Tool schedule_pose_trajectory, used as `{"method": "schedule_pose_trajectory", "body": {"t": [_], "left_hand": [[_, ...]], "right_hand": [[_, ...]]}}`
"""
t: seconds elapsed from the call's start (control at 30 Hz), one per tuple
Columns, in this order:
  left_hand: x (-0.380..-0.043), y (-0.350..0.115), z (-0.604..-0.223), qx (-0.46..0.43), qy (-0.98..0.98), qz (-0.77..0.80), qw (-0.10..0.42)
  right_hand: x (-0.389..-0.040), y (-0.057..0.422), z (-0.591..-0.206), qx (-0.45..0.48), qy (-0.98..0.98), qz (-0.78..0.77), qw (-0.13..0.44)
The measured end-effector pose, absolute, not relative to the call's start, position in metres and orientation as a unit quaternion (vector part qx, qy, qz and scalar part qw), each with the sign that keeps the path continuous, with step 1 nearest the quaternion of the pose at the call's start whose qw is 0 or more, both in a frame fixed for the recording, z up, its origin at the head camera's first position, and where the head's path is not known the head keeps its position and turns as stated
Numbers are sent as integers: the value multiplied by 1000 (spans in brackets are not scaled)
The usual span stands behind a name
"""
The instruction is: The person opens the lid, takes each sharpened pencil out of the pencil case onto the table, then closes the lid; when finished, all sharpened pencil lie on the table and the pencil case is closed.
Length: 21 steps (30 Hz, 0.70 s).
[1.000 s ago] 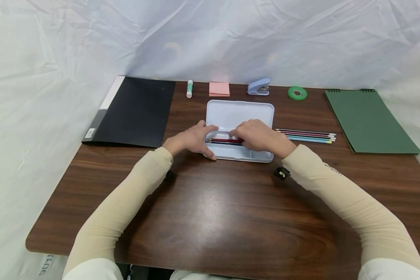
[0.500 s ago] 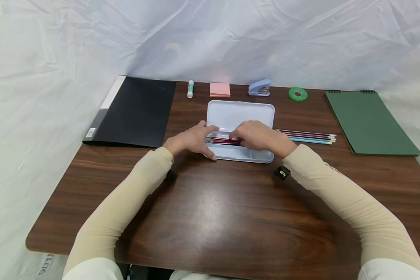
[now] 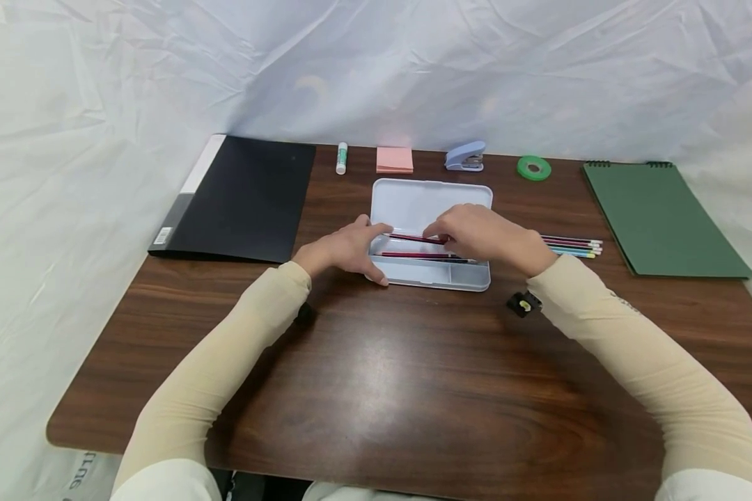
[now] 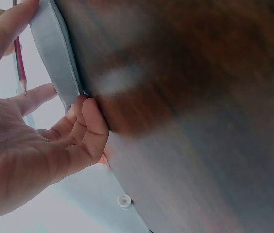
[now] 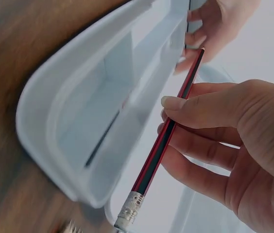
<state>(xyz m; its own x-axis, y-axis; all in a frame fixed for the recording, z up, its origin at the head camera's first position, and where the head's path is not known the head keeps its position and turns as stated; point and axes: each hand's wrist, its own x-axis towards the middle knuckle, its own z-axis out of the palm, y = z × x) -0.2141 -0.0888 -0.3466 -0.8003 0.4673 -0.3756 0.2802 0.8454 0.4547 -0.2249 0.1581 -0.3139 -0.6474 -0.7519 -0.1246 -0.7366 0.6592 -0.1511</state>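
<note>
Since a second ago the right hand (image 3: 485, 233) has lifted one red-and-black pencil (image 3: 416, 238) clear of the pale blue plastic pencil case (image 3: 470, 278), pinching it. Left hand (image 3: 345, 249) clasps the case's nine o'clock end. Likely next: carrying it toward three o'clock.

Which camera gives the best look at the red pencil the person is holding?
The right wrist view: the red pencil fills the frame, pinched by the right hand, its metal end plain. The head view shows it small above the pencil case. The left wrist view catches only its tip.
</note>
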Motion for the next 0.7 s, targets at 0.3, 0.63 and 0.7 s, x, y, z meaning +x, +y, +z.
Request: {"method": "schedule_pose_trajectory", "body": {"t": [0.3, 0.63, 0.7], "left_hand": [[-215, -87, -346, 200, 932, 184, 239], [-212, -86, -346, 206, 929, 188, 242], [-211, -86, -345, 205, 929, 187, 243]], "right_hand": [[-215, 199, -307, -377, 922, -38, 82], [-201, 254, -311, -345, 936, -39, 58], [-198, 265, -312, -338, 939, -41, 51]]}}
